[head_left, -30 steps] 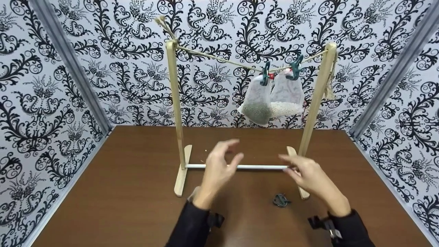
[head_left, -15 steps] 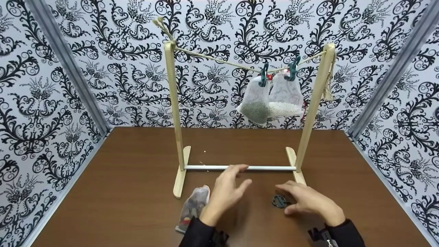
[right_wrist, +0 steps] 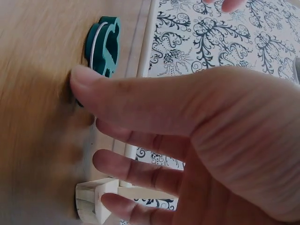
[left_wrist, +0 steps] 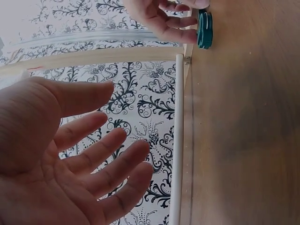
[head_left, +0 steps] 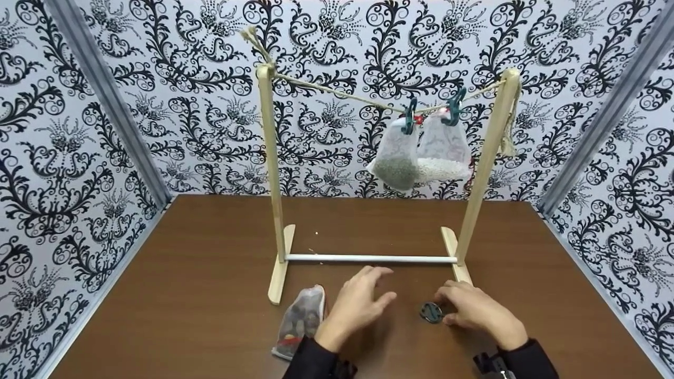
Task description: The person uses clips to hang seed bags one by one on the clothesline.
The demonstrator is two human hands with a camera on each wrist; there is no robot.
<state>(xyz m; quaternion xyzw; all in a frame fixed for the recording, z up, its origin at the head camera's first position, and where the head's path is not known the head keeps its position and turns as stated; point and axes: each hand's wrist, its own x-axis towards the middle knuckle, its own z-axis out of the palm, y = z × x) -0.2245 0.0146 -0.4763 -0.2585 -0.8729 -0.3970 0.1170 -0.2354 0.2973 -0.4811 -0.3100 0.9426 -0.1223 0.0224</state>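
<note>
In the head view, a dark green spring clip (head_left: 431, 312) lies flat on the table. My right hand (head_left: 482, 310) is at the clip's right end, its thumb and index fingertip on either side with a gap between them. The right wrist view shows the thumb tip overlapping the lower end of the clip (right_wrist: 105, 47). My left hand (head_left: 358, 300) hovers over the table with fingers spread and nothing in it. Beside the left wrist lies a mesh bag (head_left: 301, 321) with dark round contents and a red-yellow patch, its lower part partly behind the sleeve.
A wooden stand with a left post (head_left: 271, 163), right post (head_left: 485, 168) and white crossbar (head_left: 368, 258) stands behind my hands. From its rope (head_left: 337, 93) hang a mesh bag of greenish grains (head_left: 395, 171) and one of white grains (head_left: 442, 168), held by green clips.
The mesh bag now lies on the table by the left wrist. My right hand has come down from the stand's right foot to the clip; the left has moved nearer and right.
</note>
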